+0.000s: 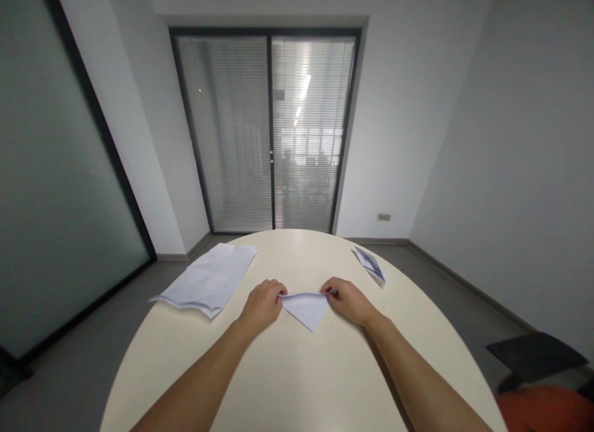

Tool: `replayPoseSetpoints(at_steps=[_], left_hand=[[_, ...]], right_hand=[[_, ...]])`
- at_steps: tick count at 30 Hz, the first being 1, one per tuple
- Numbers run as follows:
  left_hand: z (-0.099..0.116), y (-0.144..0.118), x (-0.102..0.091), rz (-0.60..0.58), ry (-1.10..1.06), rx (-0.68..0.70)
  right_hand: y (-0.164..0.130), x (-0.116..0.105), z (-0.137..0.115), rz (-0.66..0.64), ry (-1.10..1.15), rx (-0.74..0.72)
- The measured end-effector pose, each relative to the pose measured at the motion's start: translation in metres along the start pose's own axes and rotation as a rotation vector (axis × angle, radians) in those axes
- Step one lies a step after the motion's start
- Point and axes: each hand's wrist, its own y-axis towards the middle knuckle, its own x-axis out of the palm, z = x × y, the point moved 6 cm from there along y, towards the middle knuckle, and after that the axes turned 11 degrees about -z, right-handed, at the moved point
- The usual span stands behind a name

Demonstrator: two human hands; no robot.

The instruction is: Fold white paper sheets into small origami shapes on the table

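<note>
A folded sheet of white paper (306, 309) lies between my hands at the middle of the table, its straight edge away from me and a pointed corner towards me. My left hand (263, 303) pinches the left end of that edge between thumb and fingers. At the right end, my right hand (346, 299) is closed on the paper in the same way. Part of each end is hidden under the fingers. To the right, beyond my right hand, rests a small folded paper piece (370, 264).
A stack of white paper sheets (211, 277) lies at the left, its corner reaching over the edge of the round cream table (297, 382). A chair with a dark back (536, 356) and an orange seat stands at the lower right. Glass doors with blinds (266, 135) are behind.
</note>
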Motion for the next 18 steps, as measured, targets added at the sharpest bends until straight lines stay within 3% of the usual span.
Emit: replayPoseSetpoints(at_steps=[18], left_hand=[[0.0058, 0.0015, 0.0024, -0.017, -0.074, 0.05]], right_hand=[[0.0011, 0.0001, 0.0043, 0.023, 0.028, 0.026]])
